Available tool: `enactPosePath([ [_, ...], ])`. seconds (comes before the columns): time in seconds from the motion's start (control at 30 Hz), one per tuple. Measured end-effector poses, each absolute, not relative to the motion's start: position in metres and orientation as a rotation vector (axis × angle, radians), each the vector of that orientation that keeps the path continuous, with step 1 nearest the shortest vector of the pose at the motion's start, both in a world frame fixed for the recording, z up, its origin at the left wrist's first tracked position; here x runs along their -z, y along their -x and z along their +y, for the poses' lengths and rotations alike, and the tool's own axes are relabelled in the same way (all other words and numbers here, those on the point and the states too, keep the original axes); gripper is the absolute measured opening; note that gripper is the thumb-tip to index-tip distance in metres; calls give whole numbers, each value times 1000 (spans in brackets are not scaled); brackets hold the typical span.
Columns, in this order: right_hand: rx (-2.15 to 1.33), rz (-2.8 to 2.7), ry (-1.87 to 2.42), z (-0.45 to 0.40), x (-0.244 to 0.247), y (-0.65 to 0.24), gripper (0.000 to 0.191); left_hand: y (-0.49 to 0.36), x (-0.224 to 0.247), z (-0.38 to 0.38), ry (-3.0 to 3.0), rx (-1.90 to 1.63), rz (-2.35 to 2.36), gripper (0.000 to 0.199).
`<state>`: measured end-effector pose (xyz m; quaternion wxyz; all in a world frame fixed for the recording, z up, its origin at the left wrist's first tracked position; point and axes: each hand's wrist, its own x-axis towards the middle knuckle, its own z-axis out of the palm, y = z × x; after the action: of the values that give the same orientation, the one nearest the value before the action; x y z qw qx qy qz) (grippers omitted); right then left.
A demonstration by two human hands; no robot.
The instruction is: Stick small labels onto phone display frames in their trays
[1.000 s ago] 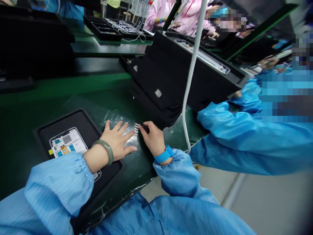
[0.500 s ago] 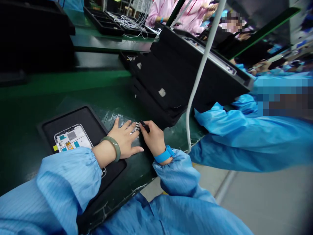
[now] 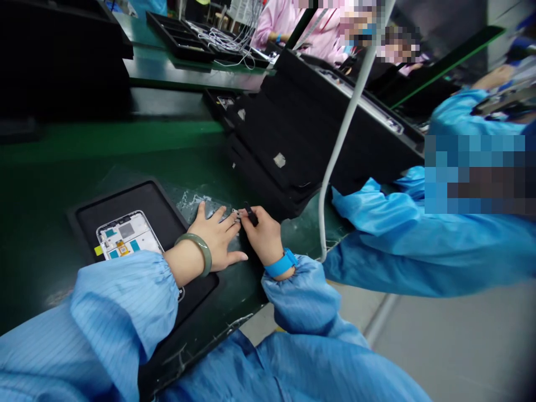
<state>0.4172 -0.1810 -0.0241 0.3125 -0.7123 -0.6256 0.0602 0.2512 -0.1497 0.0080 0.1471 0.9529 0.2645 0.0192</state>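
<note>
My left hand (image 3: 215, 237) lies flat with fingers spread, pressing on a clear plastic sheet (image 3: 190, 204) that bears small whitish shapes. A green bangle circles this wrist. Close to its fingertips, my right hand (image 3: 263, 231) pinches a small slim black tool (image 3: 250, 214), whose exact kind I cannot make out. Small metallic pieces show between the two hands. Under my left forearm, a black tray (image 3: 167, 223) holds a white phone frame (image 3: 142, 231) with teal patches and a yellow tab; my sleeve hides its lower part.
Black foam trays (image 3: 268, 139) are stacked beyond my right hand. A grey cable (image 3: 335, 162) hangs in front of them. More black boxes (image 3: 62, 61) stand at far left. A co-worker's blue sleeve (image 3: 397, 234) reaches in from the right. White cables (image 3: 221, 36) lie at the back.
My hands stay in nearly the same place; the black tool has tilted slightly at the sheet's edge. The view has shifted a little. At right, a co-worker's arm has come up.
</note>
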Motion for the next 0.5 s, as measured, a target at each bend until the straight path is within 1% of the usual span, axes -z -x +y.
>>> enactPosePath([
  [0.23, -274, -1576, 1873, -181, 23, -421, 12, -252, -7, -151, -2735, -42, 775, 66],
  [0.5, -181, -1622, 1865, -184, 23, -417, 15, -252, -7, -151, -2742, -35, 780, 65],
])
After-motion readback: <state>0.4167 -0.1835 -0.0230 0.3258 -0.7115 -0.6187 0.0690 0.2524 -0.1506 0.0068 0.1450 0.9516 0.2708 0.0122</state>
